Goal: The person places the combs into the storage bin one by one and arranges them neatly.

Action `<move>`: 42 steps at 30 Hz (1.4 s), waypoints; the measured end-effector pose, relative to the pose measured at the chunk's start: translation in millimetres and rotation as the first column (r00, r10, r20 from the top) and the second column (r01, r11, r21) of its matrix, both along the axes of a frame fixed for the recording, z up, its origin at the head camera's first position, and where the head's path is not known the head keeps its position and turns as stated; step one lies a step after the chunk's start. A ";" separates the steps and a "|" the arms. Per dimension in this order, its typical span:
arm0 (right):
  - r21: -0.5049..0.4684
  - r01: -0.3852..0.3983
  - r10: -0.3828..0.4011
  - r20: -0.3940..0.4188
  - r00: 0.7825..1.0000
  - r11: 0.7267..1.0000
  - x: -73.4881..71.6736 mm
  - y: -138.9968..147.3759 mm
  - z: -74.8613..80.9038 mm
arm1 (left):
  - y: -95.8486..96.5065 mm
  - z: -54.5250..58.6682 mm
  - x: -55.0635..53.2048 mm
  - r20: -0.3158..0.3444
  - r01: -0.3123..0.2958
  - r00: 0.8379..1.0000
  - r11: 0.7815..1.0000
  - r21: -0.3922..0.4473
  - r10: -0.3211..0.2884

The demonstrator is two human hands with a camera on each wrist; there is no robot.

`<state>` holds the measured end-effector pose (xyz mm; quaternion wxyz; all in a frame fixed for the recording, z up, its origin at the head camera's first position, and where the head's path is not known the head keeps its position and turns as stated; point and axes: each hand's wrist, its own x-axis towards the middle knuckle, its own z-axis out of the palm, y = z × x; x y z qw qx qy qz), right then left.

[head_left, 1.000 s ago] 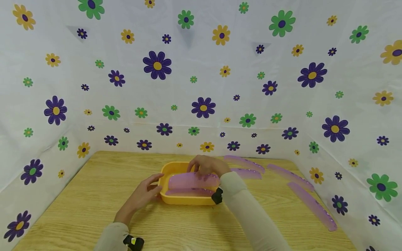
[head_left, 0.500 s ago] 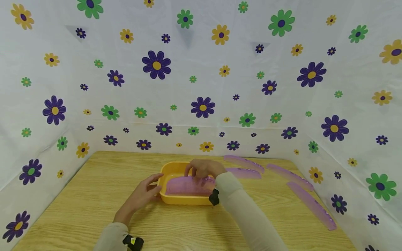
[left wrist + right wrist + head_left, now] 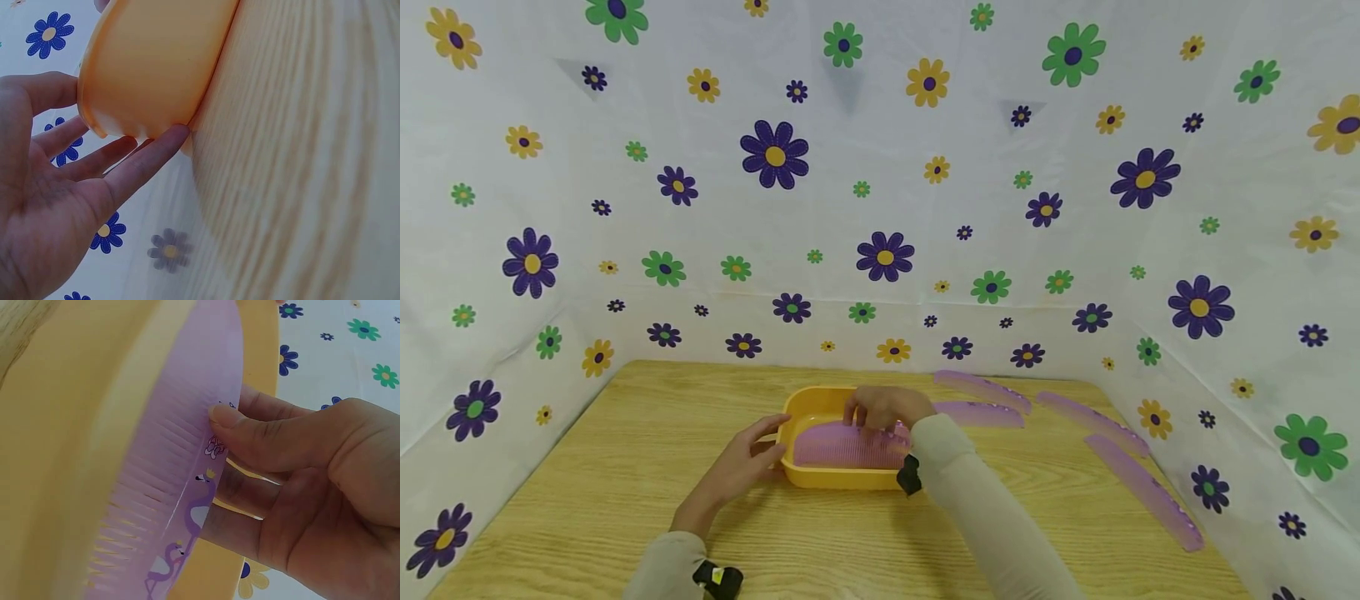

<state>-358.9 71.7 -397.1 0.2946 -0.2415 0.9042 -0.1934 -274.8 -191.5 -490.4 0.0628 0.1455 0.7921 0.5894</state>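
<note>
Inside a yellow plastic tray (image 3: 842,479) lies a purple comb (image 3: 831,446), its teeth towards the near wall. My right hand (image 3: 883,410) pinches this comb along its back, thumb on the near face and fingers behind, as the right wrist view shows. Flamingo prints (image 3: 199,509) decorate the comb there. Whether another comb lies beneath it is hidden. At the tray's left end, my left hand (image 3: 741,458) touches the outer wall and rim with spread, fairly straight fingertips (image 3: 178,132).
Several more purple combs lie on the wooden table (image 3: 647,467): a far comb (image 3: 981,390), one beside the right wrist (image 3: 981,413), a slanted comb (image 3: 1093,421) and the nearest comb (image 3: 1142,490) at right. A flower-printed white sheet (image 3: 820,217) encloses the back and sides.
My right hand has lowered the comb into the tray, over a comb that showed lower inside it, and shifted slightly left. My left hand has stayed at the tray's end.
</note>
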 end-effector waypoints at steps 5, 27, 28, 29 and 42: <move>-0.013 0.015 -0.015 0.024 1.000 1.000 0.3 -1.0 -0.8 | 0.5 0.0 -0.2 0.003 -0.005 1.000 1.000 -0.005 0.005; -0.027 0.033 -0.032 0.052 0.998 0.999 -2.9 -0.2 -11.3 | 1.1 1.4 0.1 -0.007 -0.014 1.000 1.000 -0.017 0.014; -0.026 0.030 -0.028 0.050 0.998 0.999 -2.9 -0.2 -11.8 | 1.1 1.2 0.1 -0.007 -0.014 1.000 1.000 -0.018 0.014; -0.027 0.028 -0.026 0.049 0.998 0.999 -2.9 -0.2 -12.4 | 1.2 0.9 0.1 -0.006 -0.015 1.000 1.000 -0.020 0.015; -0.031 0.041 -0.040 0.012 0.999 0.999 -1.9 1.0 -17.7 | 1.1 0.1 -0.3 0.010 -0.005 1.000 1.000 0.008 0.005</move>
